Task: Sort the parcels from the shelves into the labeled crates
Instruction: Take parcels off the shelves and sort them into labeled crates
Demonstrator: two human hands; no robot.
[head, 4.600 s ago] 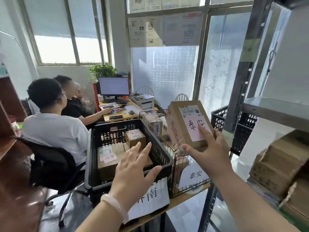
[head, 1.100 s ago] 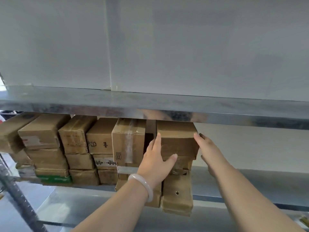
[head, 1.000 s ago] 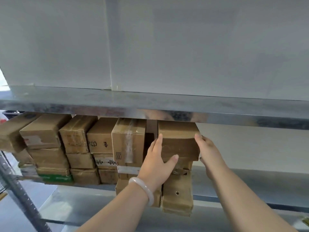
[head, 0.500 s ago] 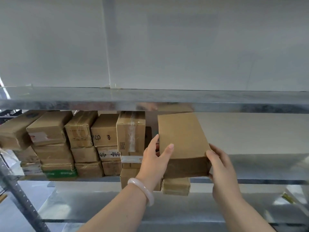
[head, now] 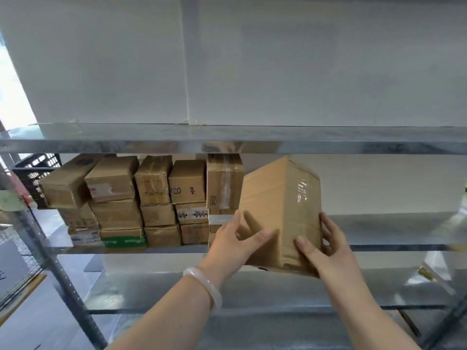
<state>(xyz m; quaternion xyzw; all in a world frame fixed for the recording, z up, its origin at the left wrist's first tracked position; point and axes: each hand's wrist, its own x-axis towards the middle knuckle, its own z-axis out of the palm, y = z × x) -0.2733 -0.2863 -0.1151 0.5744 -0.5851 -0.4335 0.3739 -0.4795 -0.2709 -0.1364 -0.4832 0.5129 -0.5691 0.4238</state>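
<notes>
Picking step: mid-frame, left hand (head: 235, 246) and right hand (head: 326, 251) are gripping a brown taped cardboard parcel (head: 280, 208); next, its label probably needs reading.

We count fourteen brown parcels: thirteen stacked parcels (head: 188, 181) on the middle shelf, standing as four columns of three and one tall box alone, and one held parcel (head: 283, 210). Anything behind the hands we cannot count. There are two hands, the left hand (head: 235, 246) and the right hand (head: 328, 253), and one pale bracelet (head: 204, 286). We see three metal shelf boards (head: 353, 141), one black crate (head: 35, 173) and one wire basket (head: 17, 258).
</notes>
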